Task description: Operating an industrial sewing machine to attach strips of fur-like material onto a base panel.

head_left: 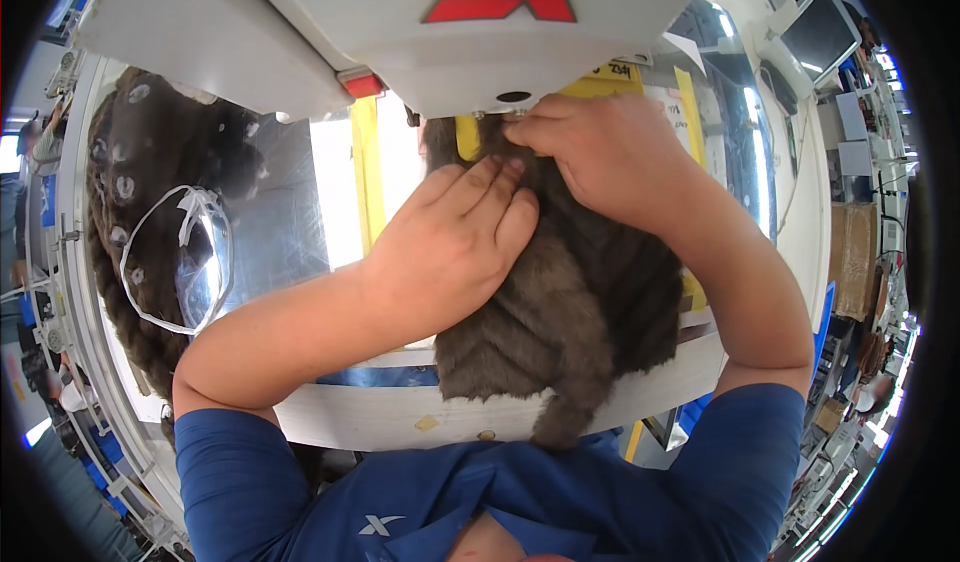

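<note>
A brown furry piece of fabric (560,292) lies under the head of a white sewing machine (390,32) and hangs over the table's near edge toward my body. My left hand (450,224) presses on the fur just left of the stitching area, its fingers bent and close together with the fur under them. Across from it, my right hand (600,147) pinches the far end of the fur between thumb and fingers, right beside the machine's front. A yellow part (468,139) shows between the hands. The needle is hidden behind the machine head.
More dark brown fur (120,182) is heaped along the table's left side, with a white cord loop (127,262) beside it. Yellow tape strips (366,177) mark the tabletop. A monitor (820,34) and a cardboard box (853,262) stand at the right.
</note>
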A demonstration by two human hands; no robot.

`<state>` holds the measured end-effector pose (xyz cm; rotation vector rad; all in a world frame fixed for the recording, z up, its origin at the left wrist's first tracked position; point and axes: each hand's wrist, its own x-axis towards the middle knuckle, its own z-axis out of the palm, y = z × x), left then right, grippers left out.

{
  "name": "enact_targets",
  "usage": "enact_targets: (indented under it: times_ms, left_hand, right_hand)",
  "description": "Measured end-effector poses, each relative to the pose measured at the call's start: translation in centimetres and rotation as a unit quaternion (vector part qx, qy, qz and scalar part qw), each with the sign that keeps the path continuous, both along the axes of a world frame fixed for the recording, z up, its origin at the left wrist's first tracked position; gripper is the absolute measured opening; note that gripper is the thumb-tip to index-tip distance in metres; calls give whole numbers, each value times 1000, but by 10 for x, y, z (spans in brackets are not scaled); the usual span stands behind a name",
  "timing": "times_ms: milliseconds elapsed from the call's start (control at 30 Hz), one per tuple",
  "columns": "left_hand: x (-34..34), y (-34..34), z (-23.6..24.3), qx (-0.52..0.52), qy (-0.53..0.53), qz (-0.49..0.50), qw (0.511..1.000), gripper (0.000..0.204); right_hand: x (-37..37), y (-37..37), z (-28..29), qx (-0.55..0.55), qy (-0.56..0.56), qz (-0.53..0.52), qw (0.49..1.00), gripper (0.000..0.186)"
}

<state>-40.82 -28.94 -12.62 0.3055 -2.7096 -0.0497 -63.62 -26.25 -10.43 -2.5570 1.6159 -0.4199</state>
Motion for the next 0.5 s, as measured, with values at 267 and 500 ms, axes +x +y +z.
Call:
enact_targets:
  times_ms: [267,500]
  left_hand:
    - [2,0,2,5,-39,16,999,38]
    - [-3,-6,2,3,-39,19,999,40]
  right_hand:
    - [1,-3,1,7,-17,-13,1000,25]
    - [-6,-14,-1,13,-52,-15,998,30]
